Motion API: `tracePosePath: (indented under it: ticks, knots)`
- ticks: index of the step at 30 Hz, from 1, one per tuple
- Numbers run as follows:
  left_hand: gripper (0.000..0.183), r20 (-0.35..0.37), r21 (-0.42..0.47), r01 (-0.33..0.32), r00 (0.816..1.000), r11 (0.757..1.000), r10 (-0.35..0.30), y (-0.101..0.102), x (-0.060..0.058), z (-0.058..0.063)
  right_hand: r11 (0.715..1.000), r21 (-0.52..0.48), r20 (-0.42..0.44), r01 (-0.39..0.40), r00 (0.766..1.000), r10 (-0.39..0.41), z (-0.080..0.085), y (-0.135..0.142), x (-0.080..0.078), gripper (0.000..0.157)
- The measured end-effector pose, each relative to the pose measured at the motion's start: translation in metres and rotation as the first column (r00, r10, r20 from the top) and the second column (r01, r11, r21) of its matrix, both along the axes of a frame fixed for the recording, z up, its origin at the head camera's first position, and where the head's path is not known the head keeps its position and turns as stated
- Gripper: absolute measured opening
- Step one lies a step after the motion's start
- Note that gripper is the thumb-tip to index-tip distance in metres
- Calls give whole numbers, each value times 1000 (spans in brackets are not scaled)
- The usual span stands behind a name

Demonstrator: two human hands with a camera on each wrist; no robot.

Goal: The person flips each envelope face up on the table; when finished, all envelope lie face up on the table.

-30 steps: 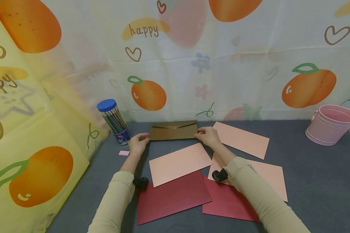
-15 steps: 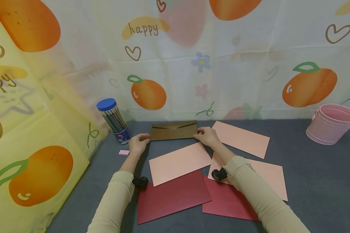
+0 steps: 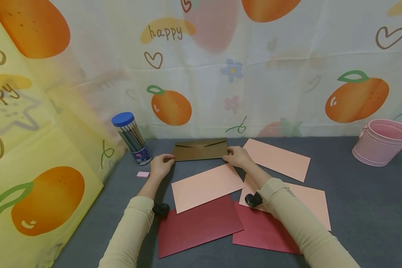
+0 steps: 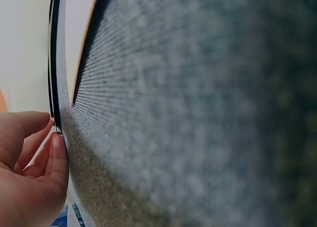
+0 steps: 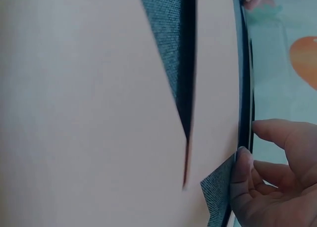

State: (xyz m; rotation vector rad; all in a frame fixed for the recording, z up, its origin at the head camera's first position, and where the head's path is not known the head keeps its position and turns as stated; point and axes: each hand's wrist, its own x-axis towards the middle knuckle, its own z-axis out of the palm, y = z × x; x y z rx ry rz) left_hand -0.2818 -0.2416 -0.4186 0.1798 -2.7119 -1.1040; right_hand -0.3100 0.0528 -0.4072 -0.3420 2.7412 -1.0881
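Note:
A brown envelope (image 3: 201, 152) with a pointed flap along its top lies at the back of the table, in front of the patterned cloth. My left hand (image 3: 161, 166) pinches its near left corner. At the right end, my right hand (image 3: 238, 156) pinches the opposite corner. In the left wrist view, thumb and fingers (image 4: 58, 148) close on the envelope's thin edge, seen edge-on. The right wrist view shows the right fingers (image 5: 241, 172) on one side of that edge and another finger across from them. Just nearer than the envelope lies a pink sheet (image 3: 206, 188).
Two more pink sheets (image 3: 277, 160) lie to the right, one partly under the right forearm. Red envelopes (image 3: 201, 230) lie nearer. A blue-lidded pencil jar (image 3: 132, 137) and a small pink eraser (image 3: 143, 174) are at left. A pink bucket (image 3: 376, 149) stands far right.
The left fingers have shifted very slightly right along the envelope's corner. The right hand, envelopes and sheets keep their places; the head view drifts a little.

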Motion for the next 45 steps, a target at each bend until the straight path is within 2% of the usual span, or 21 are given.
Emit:
tracePosePath:
  ticks: [6,11,16,21,23,27,30,34,36,38,41,43,45]
  knots:
    - [26,31,-40,43,999,998,-42,3,3,0,1000,11,4,-15,1000,15,0,4,1,57]
    - [33,77,-58,134,989,989,-129,0,5,2,999,0,5,-37,999,37,1,10,3,56]
    - [49,149,-93,270,955,958,-255,-3,15,11,997,-3,-41,-76,996,76,1,21,6,52]
    - [59,178,-142,383,917,913,-357,-3,32,18,992,-25,-98,-125,988,122,3,35,12,52]
    - [62,184,-123,410,904,904,-385,-2,40,19,987,-31,-129,-157,980,152,5,40,16,52]
    - [70,199,-99,484,866,869,-459,2,59,21,966,-27,-183,-258,951,249,5,49,23,51]
    - [78,237,-120,564,816,817,-528,5,73,21,938,4,-183,-346,922,341,4,55,29,56]
    - [92,333,-143,651,741,746,-583,11,90,22,895,70,-162,-441,880,447,3,59,36,66]
    - [98,377,-156,670,720,726,-583,13,97,22,867,86,-141,-491,856,498,3,59,39,70]
    - [103,396,-179,682,710,709,-583,14,103,21,839,87,-107,-538,832,545,4,59,43,75]
    - [107,405,-214,685,711,697,-574,14,108,18,798,88,-57,-597,797,602,4,59,48,82]
    - [107,402,-227,687,712,691,-576,13,110,16,781,104,-32,-616,783,622,4,59,51,85]
    - [108,405,-226,683,714,694,-571,12,110,15,772,121,-15,-624,776,630,4,60,53,88]
